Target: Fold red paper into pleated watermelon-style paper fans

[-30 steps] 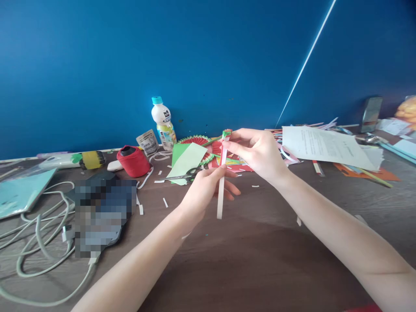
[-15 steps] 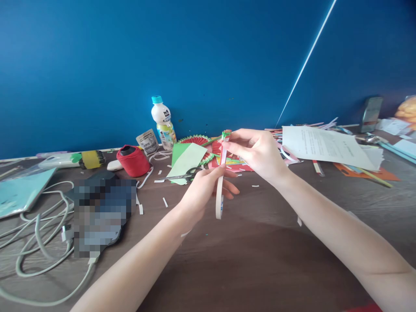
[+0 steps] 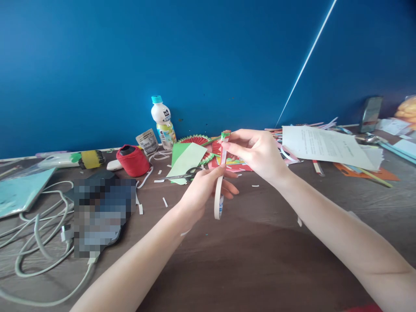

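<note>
My right hand (image 3: 261,151) is closed in a pinch on a small folded paper piece (image 3: 225,135) with red and green edges, held up above the table. A whitish strip runs down from that piece to my left hand (image 3: 202,185). Between the left thumb and fingers is a narrow roll of tape (image 3: 217,209), seen nearly edge-on, with blue print on its inner side. Behind the left hand lie scissors (image 3: 190,174) on light green paper (image 3: 188,158). Pleated red and green paper (image 3: 195,139) partly shows farther back.
A bottle (image 3: 161,117) stands against the blue wall, near a red cloth-wrapped object (image 3: 133,161). Cables (image 3: 35,229) and a blurred-out dark device (image 3: 104,216) lie left. Printed sheets (image 3: 328,145) are at right. White paper scraps (image 3: 165,202) dot the table.
The tape roll has swung slightly to the left at its lower end, showing more of its inner side. Both hands keep nearly the same place and grip.
</note>
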`<state>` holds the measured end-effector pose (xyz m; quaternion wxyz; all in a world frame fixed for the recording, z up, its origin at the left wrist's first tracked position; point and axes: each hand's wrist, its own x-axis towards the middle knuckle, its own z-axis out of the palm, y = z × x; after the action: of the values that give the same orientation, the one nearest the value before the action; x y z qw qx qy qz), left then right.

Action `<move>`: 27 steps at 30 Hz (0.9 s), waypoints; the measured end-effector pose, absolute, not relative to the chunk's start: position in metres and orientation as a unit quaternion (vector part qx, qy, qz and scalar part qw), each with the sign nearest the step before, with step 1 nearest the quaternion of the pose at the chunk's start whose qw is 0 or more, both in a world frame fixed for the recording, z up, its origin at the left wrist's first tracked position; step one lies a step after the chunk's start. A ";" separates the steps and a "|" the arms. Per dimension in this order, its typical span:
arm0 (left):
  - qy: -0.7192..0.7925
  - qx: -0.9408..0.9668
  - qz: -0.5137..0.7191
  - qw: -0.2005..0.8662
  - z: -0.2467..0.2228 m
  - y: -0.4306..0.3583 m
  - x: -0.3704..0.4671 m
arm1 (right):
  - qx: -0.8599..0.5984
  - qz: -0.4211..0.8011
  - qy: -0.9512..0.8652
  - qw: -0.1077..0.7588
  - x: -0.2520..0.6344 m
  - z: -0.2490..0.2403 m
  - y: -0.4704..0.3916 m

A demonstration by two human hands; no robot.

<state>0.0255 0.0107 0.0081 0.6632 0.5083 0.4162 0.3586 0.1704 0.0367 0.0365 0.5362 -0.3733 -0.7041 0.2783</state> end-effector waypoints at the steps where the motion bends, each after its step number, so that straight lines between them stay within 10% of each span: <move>1: 0.412 0.508 0.358 0.666 0.008 0.011 0.025 | -0.374 0.280 -0.703 0.537 0.170 0.036 0.037; 27: 0.429 0.510 0.385 0.638 0.019 0.008 0.023 | -0.372 0.413 -0.713 0.429 0.170 0.037 0.037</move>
<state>0.0233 0.0083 0.0190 0.6380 0.5105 0.4289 0.3852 0.1696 0.0372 0.0373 0.4286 -0.3716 -0.7126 0.4130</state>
